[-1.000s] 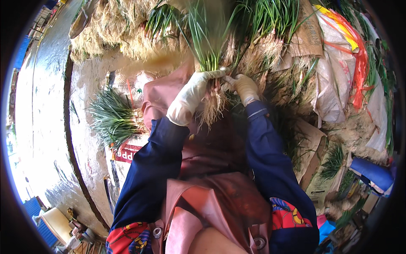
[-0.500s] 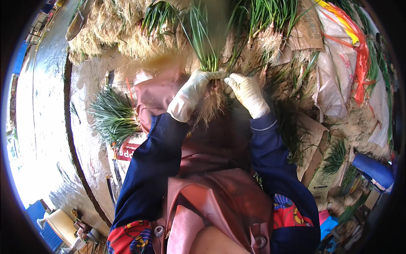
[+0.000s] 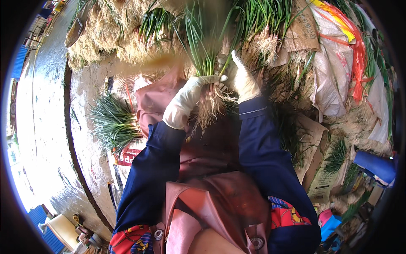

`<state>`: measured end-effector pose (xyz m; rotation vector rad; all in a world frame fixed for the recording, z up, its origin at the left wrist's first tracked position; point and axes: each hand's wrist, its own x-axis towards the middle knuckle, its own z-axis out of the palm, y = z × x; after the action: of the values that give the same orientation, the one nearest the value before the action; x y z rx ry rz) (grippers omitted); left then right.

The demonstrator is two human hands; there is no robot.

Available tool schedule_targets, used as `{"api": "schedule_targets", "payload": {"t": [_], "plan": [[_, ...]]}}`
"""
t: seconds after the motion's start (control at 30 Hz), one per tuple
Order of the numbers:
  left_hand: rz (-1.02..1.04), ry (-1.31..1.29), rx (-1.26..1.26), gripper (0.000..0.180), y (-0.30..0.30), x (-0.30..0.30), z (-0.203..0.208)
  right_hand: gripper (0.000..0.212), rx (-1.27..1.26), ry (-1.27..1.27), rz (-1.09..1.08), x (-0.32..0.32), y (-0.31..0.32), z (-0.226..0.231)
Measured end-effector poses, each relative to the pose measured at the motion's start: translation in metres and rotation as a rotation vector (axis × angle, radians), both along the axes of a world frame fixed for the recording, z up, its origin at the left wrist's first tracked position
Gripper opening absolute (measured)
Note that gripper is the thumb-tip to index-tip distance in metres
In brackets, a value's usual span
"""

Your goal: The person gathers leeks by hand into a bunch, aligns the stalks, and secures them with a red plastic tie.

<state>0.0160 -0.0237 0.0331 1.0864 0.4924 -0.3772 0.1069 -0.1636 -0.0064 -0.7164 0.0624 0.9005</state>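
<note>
My left hand (image 3: 188, 99), in a pale glove, is closed round the lower stems of a bunch of green onions (image 3: 204, 59). The leaves point away from me, and the stringy roots hang below the fist over the apron. Beside it is my right hand (image 3: 244, 80), also gloved. Its thumb stands up straight and its fingers are apart, curving partly hidden behind a green stalk at the bunch's right edge. No firm grip of that hand shows. A pinkish-brown apron (image 3: 215, 194) covers my lap.
Rooted onion heaps (image 3: 108, 38) lie along the far side. A green bundle (image 3: 112, 120) sits to the left beside the wet floor (image 3: 46, 127). White sacking (image 3: 334, 76) with an orange strip lies to the right, near brown paper sacks (image 3: 301, 27) and a blue object (image 3: 374, 167).
My right hand has turned upward, its thumb lifting away from the pinch at the stem bases. My left hand has shifted slightly toward me and left, still holding the bunch.
</note>
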Motion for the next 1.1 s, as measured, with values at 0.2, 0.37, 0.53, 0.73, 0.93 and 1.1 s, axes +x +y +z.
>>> {"api": "schedule_targets", "payload": {"t": [0.2,0.37,0.53,0.73,0.93,1.1], "plan": [[-0.043,0.002,-0.036,0.023,0.004,-0.001,-0.018,0.032,-0.122,-0.120,-0.174,0.000,-0.002,-0.022],[-0.003,0.041,-0.200,0.022,0.004,0.003,-0.032,0.048,-0.982,-0.748,-0.397,0.008,0.008,-0.031],[0.023,0.035,-0.339,0.021,0.005,0.001,-0.017,0.036,-1.264,-1.110,-0.254,0.011,0.010,-0.011],[0.119,-0.343,-0.499,0.026,0.041,-0.051,0.051,0.029,-1.362,-0.714,-0.066,0.043,-0.012,0.044],[0.189,-0.354,-0.580,0.052,0.059,-0.045,0.107,0.047,-1.943,-0.910,0.192,0.108,0.013,0.059],[0.172,-0.369,-0.514,0.030,0.063,-0.030,0.086,0.055,-1.743,-0.853,0.121,0.126,0.006,0.043]]}}
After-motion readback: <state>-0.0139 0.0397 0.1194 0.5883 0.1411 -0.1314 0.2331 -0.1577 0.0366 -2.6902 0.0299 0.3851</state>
